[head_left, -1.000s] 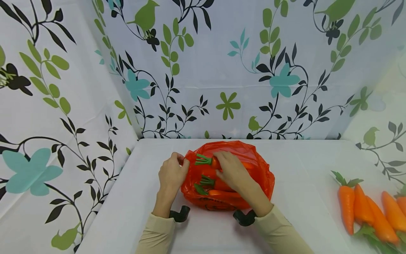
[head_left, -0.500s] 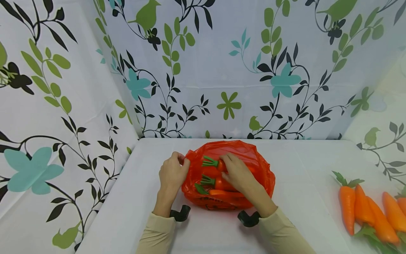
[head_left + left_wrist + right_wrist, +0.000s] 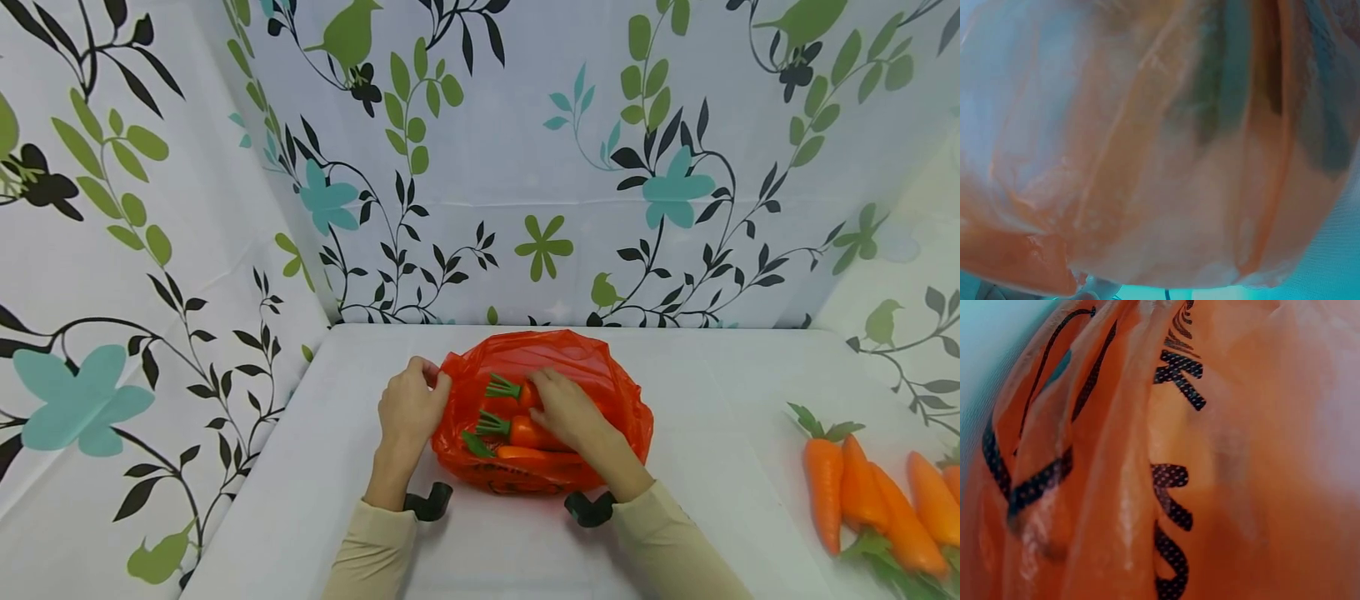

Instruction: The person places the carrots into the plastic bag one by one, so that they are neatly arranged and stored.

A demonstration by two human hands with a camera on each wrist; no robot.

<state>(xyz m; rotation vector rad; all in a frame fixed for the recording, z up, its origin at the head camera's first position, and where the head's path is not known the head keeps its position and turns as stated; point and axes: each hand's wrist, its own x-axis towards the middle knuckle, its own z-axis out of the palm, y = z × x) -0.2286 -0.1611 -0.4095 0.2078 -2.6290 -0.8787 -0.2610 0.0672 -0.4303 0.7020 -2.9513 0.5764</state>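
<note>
A big white cloth [image 3: 465, 154] fills the top and left of the head picture, with green birds, blue flowers and dark leaves on it. Below it a white table [image 3: 727, 433] runs across the bottom. A red plastic bag [image 3: 525, 480] sits in the lower middle, its mouth spread wide and its sides crinkly. Both wrist pictures look very close at its thin, see-through side.

Two tan sleeves, the left one [image 3: 371, 546] and the right one [image 3: 678, 542], come up from the bottom edge. A bunch of orange carrots [image 3: 905, 518] lies on the table at the lower right, with leafy green tops.

The two hands are apart. The left hand [image 3: 408, 404] pinches the bag's edge on its left side. The right hand [image 3: 566, 408] reaches into the bag, fingers and thumb around the top carrot [image 3: 527, 395], whose green stems point left. Just below it lies the middle carrot [image 3: 534, 435], and under that the bottom carrot [image 3: 525, 452], with a green leaf. All three are inside the bag.

A bent black piece [image 3: 429, 502] is at the left wrist. Black letters [image 3: 1179, 378] show on the bag in the right wrist picture.
</note>
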